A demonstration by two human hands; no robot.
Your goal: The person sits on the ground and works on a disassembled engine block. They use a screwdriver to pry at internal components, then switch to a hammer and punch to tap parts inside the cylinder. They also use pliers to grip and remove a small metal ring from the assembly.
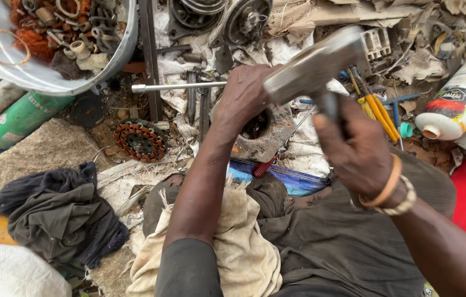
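My right hand (356, 151) grips the handle of a hammer (314, 67), whose grey steel head is raised and blurred above the work. My left hand (242, 102) presses down on a round grey metal housing (268, 137) with a dark hole in its middle, holding something against it; the fingers hide what. A steel rod (178, 86) lies just left of that hand. Both forearms reach out over my lap, which is covered by a dirty cream cloth (233, 242).
A metal bowl (51, 82) of copper wire and small parts stands at top left. A copper-wound stator (139, 140) lies on the ground, with a flat stone (40, 151), dark rags (62, 214), green can (18, 118), yellow screwdrivers (380, 113) and a white bottle (458, 99) around.
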